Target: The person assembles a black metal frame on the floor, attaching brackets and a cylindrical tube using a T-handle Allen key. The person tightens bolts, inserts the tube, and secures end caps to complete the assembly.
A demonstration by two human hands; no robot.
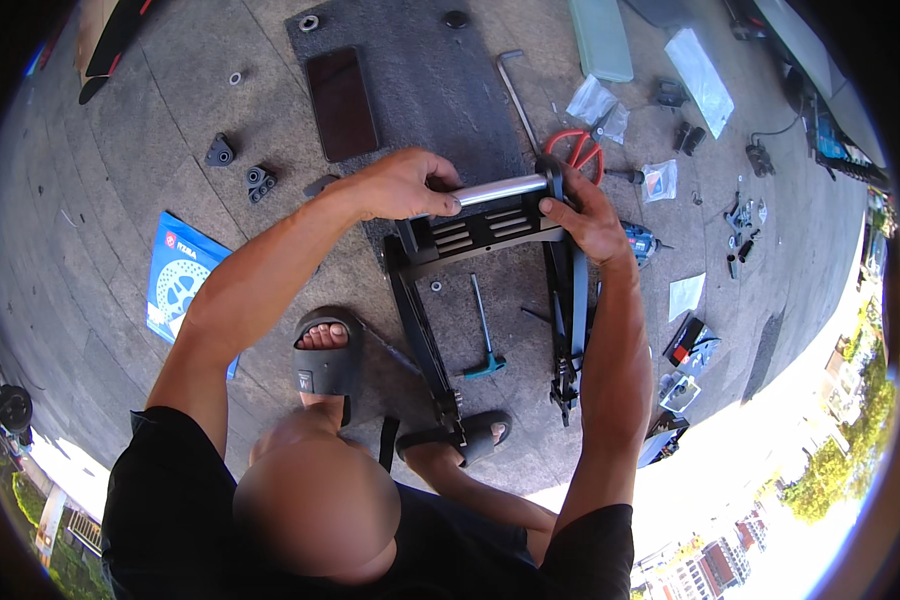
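Observation:
A black two-armed metal swingarm [488, 236] stands in front of me, its long arms reaching down toward my feet. Across its upper end runs a silver tube [502, 190], above a slotted crosspiece. My left hand [410, 184] is closed around the swingarm's upper left corner, its thumb by the tube's left end. At the opposite corner my right hand [588, 215] grips the black side plate, thumb on the near side and fingers partly hidden behind it. Between the arms a teal T-handle wrench [484, 366] lies on the ground.
A phone [343, 105] lies on a dark mat [425, 75] beyond the swingarm. Red-handled scissors [577, 150], a long hex key [515, 100] and a blue power tool [640, 242] are near its right side. Left are a blue packet [178, 265] and small black brackets [260, 184].

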